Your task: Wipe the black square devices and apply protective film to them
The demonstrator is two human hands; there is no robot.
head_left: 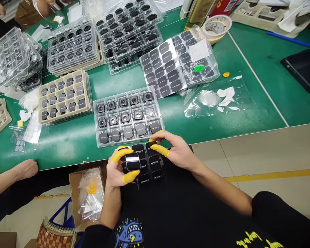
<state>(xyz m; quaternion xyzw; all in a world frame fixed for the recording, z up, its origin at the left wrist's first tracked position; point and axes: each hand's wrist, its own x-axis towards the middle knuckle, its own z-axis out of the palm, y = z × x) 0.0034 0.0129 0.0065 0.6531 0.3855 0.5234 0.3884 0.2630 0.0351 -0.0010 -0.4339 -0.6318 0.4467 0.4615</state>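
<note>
My left hand (pixel 120 167), with yellow finger cots, grips a glossy black rounded-square piece (pixel 133 162) between thumb and fingers. Just behind it is a sheet of black "HiFuture" stickers (pixel 154 161), over my lap at the table's edge. With thumb and finger, my right hand (pixel 169 146), also in yellow cots, pinches the upper right sticker of that sheet. Whether the sticker is lifted from its backing I cannot tell. Directly beyond my hands, a clear plastic tray (pixel 127 140) carries square black pieces, some with round sensor backs facing up; one pocket in the right column is vacant.
Left on the green table (pixel 74 148) stand a beige tray (pixel 47 121) of square pieces and stacked clear trays (pixel 72 57). Further right lie more sticker sheets (pixel 162 69), tape rolls (pixel 217 27) and a phone (pixel 303 70). Another person's hand (pixel 28 168) rests at the left edge.
</note>
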